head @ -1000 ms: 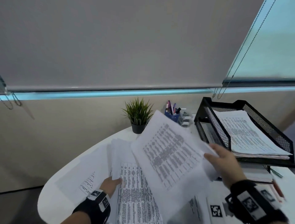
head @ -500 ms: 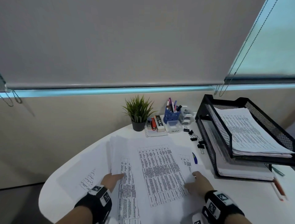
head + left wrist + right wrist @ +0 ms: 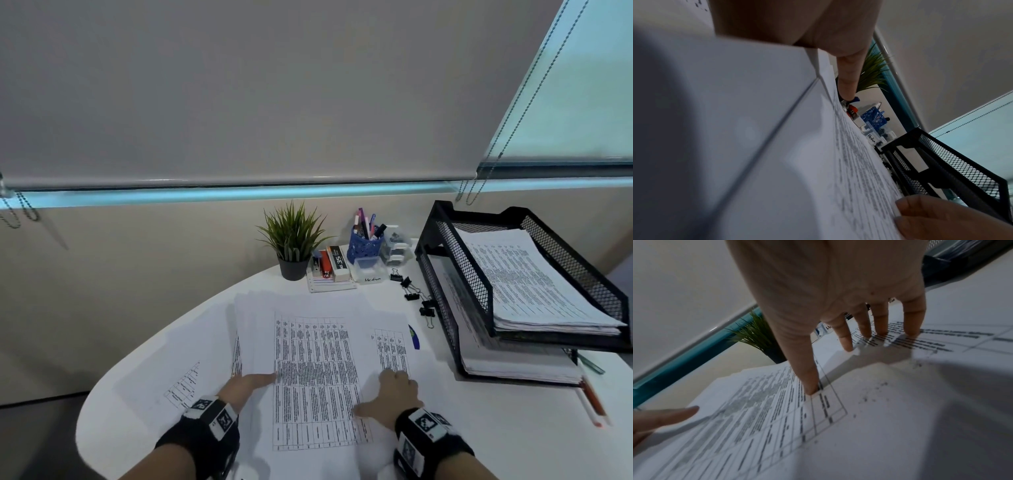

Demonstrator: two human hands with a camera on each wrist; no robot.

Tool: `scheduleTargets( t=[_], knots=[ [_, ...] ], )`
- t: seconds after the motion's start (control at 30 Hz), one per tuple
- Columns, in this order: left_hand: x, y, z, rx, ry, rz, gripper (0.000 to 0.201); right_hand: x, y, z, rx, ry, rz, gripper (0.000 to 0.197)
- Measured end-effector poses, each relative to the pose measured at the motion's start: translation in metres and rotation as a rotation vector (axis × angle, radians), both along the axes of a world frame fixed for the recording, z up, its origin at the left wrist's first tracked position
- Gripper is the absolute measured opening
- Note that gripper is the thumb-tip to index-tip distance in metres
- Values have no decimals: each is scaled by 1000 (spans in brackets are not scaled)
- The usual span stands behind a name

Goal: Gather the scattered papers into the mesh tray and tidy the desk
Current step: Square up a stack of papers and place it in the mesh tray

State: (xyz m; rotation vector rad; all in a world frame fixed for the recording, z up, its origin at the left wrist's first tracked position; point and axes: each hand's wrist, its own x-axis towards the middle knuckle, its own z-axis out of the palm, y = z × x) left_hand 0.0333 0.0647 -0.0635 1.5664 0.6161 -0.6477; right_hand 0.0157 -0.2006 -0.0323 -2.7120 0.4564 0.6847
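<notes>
Printed sheets (image 3: 315,377) lie overlapped on the white desk (image 3: 513,428) in front of me. My left hand (image 3: 246,387) rests at the pile's left edge, one straight finger (image 3: 846,78) lying on the top sheet; paper hides its other fingers. My right hand (image 3: 394,390) presses spread, straight fingers (image 3: 844,337) onto the sheets' right side. A black two-tier mesh tray (image 3: 459,260) stands to the right, with paper stacks in both tiers. One more sheet (image 3: 178,383) lies apart at the left.
At the back stand a potted plant (image 3: 294,236), a blue pen cup (image 3: 364,245), a stapler and small boxes (image 3: 334,267). Binder clips (image 3: 414,294) lie beside the tray. A blue object (image 3: 415,337) peeks from under the papers. An orange pencil (image 3: 591,397) lies right.
My right hand brought the lifted sheet down flat onto the pile and now presses on it. My left hand stayed at the pile's left edge.
</notes>
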Motion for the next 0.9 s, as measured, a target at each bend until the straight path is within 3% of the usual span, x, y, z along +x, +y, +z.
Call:
scheduleTargets(
  t=[0.1,0.27,0.4,0.53,0.67,0.77,0.83,0.9],
  knots=[
    [-1,-8,3,24,8,-16,85,1,0,-2,-16,4,1,102],
    [0,-28,7,62,-44,-94,120,0,10,-4,89,-12,129,83],
    [-1,-32,0,263,-44,-88,84,8,-6,-2,120,-33,-34,77],
    [-1,-23,-4,253,-49,-74,95,11,-34,0,-69,-4,-276,78],
    [2,-21,0,227,-35,-71,96,12,-47,-8,69,-5,-370,72],
    [1,-24,2,196,-35,-96,103,15,-55,-10,247,-20,-396,48],
    [-1,-25,-4,166,-44,-103,107,16,-60,-11,292,-81,-358,10],
    [4,-18,-28,135,-81,-140,120,15,-59,-10,333,-82,-309,20]
  ],
)
